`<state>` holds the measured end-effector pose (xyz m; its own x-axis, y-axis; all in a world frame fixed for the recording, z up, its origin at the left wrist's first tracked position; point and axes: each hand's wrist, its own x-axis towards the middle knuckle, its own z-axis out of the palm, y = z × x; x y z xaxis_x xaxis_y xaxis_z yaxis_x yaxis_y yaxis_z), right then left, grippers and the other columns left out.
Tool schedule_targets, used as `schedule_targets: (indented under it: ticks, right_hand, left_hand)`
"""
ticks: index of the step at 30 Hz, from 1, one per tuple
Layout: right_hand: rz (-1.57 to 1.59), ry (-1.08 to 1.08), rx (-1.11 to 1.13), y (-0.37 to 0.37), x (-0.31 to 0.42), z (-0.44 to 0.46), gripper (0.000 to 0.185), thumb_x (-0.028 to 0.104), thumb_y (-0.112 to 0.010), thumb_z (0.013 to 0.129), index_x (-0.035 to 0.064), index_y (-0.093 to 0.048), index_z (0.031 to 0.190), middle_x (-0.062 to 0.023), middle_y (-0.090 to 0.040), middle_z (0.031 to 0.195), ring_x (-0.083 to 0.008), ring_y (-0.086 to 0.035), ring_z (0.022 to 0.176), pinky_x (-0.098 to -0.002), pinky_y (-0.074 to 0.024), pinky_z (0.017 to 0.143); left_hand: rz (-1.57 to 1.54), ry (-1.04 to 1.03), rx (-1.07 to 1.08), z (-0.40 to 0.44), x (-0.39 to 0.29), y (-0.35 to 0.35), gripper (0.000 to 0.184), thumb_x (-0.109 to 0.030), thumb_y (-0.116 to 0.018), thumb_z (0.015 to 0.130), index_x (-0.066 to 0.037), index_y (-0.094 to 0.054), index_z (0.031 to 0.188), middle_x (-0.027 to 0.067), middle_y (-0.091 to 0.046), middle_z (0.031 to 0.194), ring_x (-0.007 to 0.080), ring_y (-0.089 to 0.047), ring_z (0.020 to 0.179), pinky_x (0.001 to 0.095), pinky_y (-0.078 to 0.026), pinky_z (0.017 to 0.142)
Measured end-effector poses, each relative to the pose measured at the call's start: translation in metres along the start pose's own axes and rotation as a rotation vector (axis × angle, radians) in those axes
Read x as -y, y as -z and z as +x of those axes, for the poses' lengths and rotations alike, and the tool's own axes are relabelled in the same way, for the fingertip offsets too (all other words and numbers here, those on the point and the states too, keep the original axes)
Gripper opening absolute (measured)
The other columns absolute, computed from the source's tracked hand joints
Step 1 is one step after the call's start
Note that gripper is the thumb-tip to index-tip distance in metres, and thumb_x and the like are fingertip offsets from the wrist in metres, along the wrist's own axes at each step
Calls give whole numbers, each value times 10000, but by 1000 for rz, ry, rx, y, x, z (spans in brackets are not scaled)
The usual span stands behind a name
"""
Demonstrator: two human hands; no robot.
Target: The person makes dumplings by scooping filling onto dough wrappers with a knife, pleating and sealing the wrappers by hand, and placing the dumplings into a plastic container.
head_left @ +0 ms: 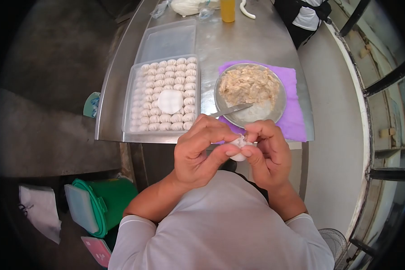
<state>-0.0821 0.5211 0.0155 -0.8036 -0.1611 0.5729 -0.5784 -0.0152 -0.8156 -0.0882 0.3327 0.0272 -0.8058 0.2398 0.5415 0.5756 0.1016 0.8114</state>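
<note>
Both hands meet in front of my chest, near the table's front edge. My left hand and my right hand pinch a small white dumpling between thumbs and fingertips, its top gathered. Beyond them, a round metal bowl of pale chopped filling rests on a purple cloth, with a flat metal blade leaning over its rim. To the left, a clear plastic tray holds rows of pleated dumplings, and a stack of round white wrappers lies on top of them.
A clear lid lies behind the tray on the steel table. Farther back are an orange container, a white curved object and plastic bags. A green bin stands on the floor at left.
</note>
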Motion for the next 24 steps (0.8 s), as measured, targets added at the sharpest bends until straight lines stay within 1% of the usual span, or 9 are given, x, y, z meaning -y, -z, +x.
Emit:
schedule_targets:
  ticks: [4,7,11,13,17,20,22,23,24]
  right_hand:
    - [-65,-61,-6,-10,2,1,119,63,-641,980,-11,-594,1061,-94,-571,936,-185,-522,800,-293,-439,650]
    - [-139,-33,29,-22,2,7,130,66,-643,979,-11,-598,1073,-92,-573,913,-176,-518,808,-288,-431,653]
    - [-89,6,46,-42,0,11,125,67,-642,977,-15,-604,1062,-94,-563,907,-176,-508,786,-283,-418,649]
    - [-74,-137,12,-56,6,17,112,64,-650,968,-18,-618,1037,-90,-565,903,-184,-507,763,-287,-413,649]
    - [-169,-163,84,-81,5,26,118,61,-660,959,-26,-631,1033,-89,-573,904,-183,-511,746,-283,-419,654]
    - [-209,-116,147,-99,-6,33,116,52,-674,941,-18,-648,1029,-94,-577,909,-180,-515,771,-290,-421,649]
    - [-126,-10,150,-111,-17,44,137,39,-696,913,-8,-674,1040,-92,-566,903,-183,-517,797,-286,-427,663]
    - [-137,-20,144,-117,-21,49,137,39,-696,913,-8,-674,1040,-92,-566,903,-183,-517,797,-286,-427,663]
    - [-164,-13,171,-124,-24,53,156,28,-707,895,-1,-686,1047,-87,-562,900,-180,-522,811,-285,-432,681]
  left_hand:
    - [29,1,42,-1,1,7,142,-30,-730,913,15,-696,1043,112,-653,1004,181,-597,900,299,-475,791]
    - [-191,166,-152,-2,3,9,117,-48,-761,885,-6,-717,984,76,-682,935,175,-605,864,292,-495,767]
    - [-183,89,-34,-1,5,41,78,-26,-754,885,-9,-719,953,81,-666,939,158,-606,845,286,-480,742]
    - [-171,57,-13,1,8,60,66,1,-745,885,-5,-713,943,88,-654,948,147,-601,844,280,-467,724]
    - [-205,103,74,0,24,95,58,-5,-762,867,-21,-720,903,68,-655,906,134,-592,823,274,-452,701]
    - [-282,96,187,-7,45,118,169,-100,-759,912,-13,-703,1045,69,-666,974,147,-620,835,278,-484,731]
    - [-760,505,111,-9,47,129,340,-200,-678,993,19,-619,1246,89,-672,1079,188,-666,890,308,-541,780]
    - [-772,511,121,-11,54,137,340,-200,-678,993,19,-619,1246,89,-672,1079,188,-666,890,308,-541,780]
    - [-1044,711,220,-15,64,148,395,-223,-630,1021,35,-563,1313,100,-667,1118,202,-678,930,329,-563,804]
